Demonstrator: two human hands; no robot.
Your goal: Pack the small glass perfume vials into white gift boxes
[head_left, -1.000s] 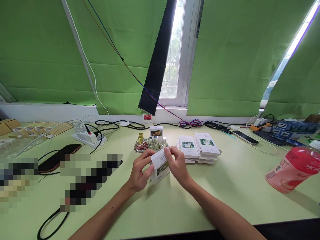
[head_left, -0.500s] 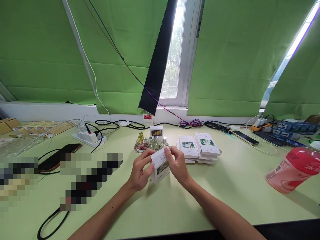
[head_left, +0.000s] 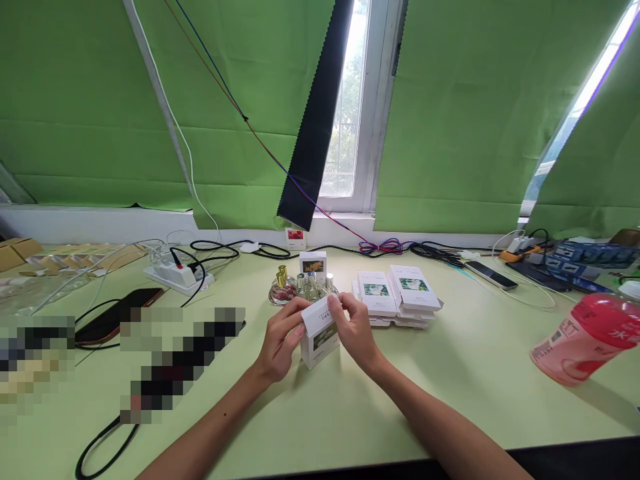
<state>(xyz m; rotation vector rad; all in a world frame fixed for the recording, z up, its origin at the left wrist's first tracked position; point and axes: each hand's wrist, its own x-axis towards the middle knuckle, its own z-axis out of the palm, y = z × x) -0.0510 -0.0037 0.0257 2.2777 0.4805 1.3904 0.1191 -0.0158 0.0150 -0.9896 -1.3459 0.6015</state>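
Two bare hands meet at the middle of the pale green table in the head view, both closed on one small white carton that stands tilted with its lower edge at or just above the tabletop; which of the two cannot be told. The left hand clasps the carton's left side, fingers curled over its top corner and thumb against the front face, while the right hand pinches the top right edge between thumb and fingertips. A dark flower picture shows on the carton's front panel, with small print above it. Just behind the hands stands a cluster of little glass perfume bottles with silver and gold caps, and behind those an upright white box with a yellow-flowered label. To the right of the hands, near them but apart, lies a stack of flat white cartons with the same flower print. Farther right, a pink drink bottle lies on its side near the table's edge, and a phone rests by the cables at the back. On the left are a white power strip with plugged leads and a dark phone. Green blinds cover the window behind.
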